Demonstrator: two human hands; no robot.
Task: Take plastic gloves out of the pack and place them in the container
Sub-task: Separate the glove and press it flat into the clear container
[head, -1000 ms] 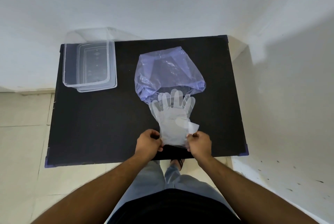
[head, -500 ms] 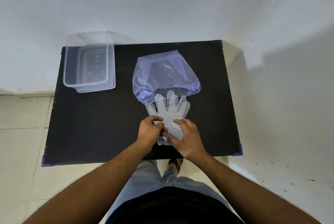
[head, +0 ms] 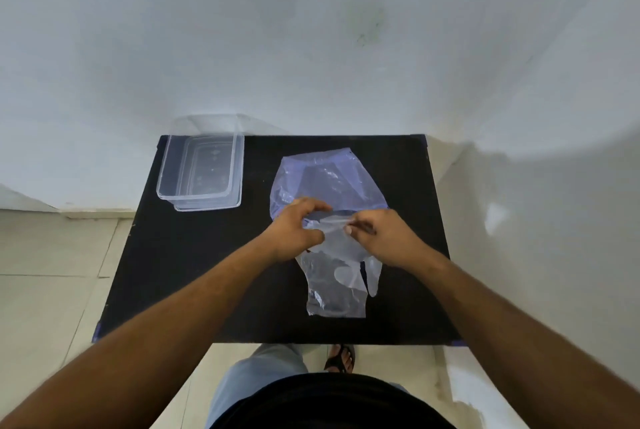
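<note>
A thin clear plastic glove (head: pixel 334 284) lies flat on the black table (head: pixel 194 265), cuff toward me. Its finger end is under my hands. Behind it sits the bluish translucent pack (head: pixel 329 179), its mouth facing the glove. My left hand (head: pixel 294 231) and my right hand (head: pixel 384 238) meet at the pack's mouth, each pinching the glove's far edge, a strip of film stretched between their fingertips. The clear rectangular container (head: pixel 201 172) stands at the table's back left corner, nothing visible inside it.
White walls close in behind the table and to the right. Tiled floor shows on the left. My legs and a sandalled foot (head: pixel 341 357) are just below the table's near edge.
Both hands moved away from me, from the glove's cuff at the near edge up to its finger end by the pack's mouth. The cuff now lies released on the table.
</note>
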